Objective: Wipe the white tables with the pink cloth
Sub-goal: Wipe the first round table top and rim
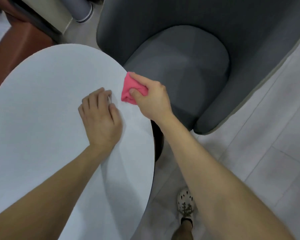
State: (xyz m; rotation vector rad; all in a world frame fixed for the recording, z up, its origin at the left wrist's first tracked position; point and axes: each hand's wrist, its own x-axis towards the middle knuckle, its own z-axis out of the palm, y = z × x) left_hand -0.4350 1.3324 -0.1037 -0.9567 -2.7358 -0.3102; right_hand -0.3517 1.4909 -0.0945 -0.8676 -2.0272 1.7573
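Observation:
A round white table [42,104] fills the left half of the head view. My right hand [151,99] grips a bunched pink cloth [128,89] at the table's right edge, thumb pressed into the fabric. My left hand [100,116] lies on the tabletop just left of the cloth, with its fingers curled. A small whitish thing [109,99] shows between its index finger and thumb; what it is I cannot tell. About a finger's width separates the two hands.
A grey upholstered armchair [189,66] stands close against the table's right side. A brown cabinet [24,47] is at the far left. My foot in a white clog [185,203] stands on the pale tiled floor [267,135] below the table edge.

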